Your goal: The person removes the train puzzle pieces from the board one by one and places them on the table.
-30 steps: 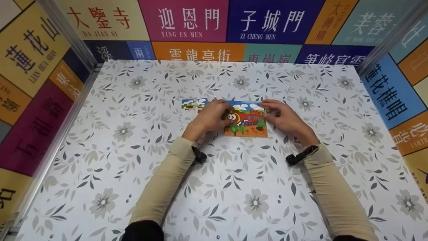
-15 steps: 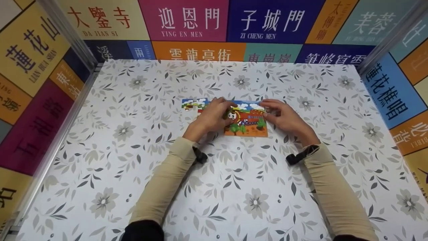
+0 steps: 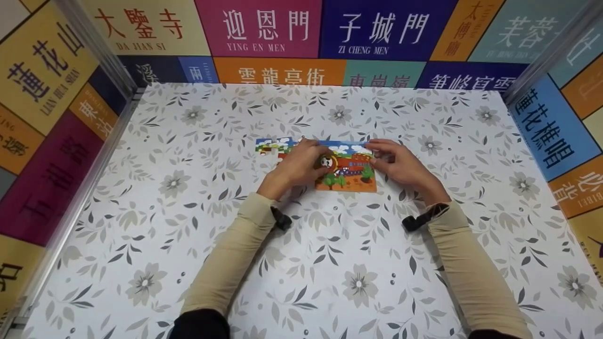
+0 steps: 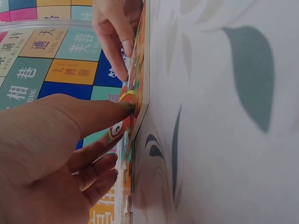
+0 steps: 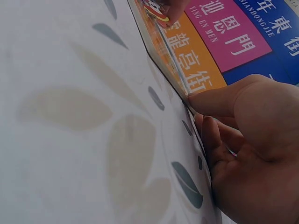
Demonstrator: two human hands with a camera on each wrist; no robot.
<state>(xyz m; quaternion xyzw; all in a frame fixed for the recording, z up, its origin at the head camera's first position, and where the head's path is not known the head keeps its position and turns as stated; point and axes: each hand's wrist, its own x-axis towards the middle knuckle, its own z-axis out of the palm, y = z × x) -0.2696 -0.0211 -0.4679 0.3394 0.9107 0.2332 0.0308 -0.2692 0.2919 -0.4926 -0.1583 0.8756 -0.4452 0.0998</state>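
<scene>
A picture puzzle (image 3: 348, 183) with a red train, trees and orange ground lies flat on the table. My left hand (image 3: 299, 165) is over its left part, pinching a piece with a cartoon eye (image 4: 117, 129) between thumb and fingers; in the left wrist view this piece stands tilted against the puzzle's surface. Beyond the left hand, jagged puzzle pieces (image 3: 274, 143) with sky and clouds show; the hand hides where they meet the rest. My right hand (image 3: 403, 165) touches the right edge and top right corner of the puzzle, thumb and forefinger extended, gripping nothing visible.
A white cloth (image 3: 358, 245) with grey flowers and leaves covers the table. Coloured panels (image 3: 273, 28) with large characters stand along the back and both sides. Each wrist carries a small black camera.
The eye piece in my left hand has turned and tilted slightly, with less of its face showing. My right hand stays at the puzzle's right edge.
</scene>
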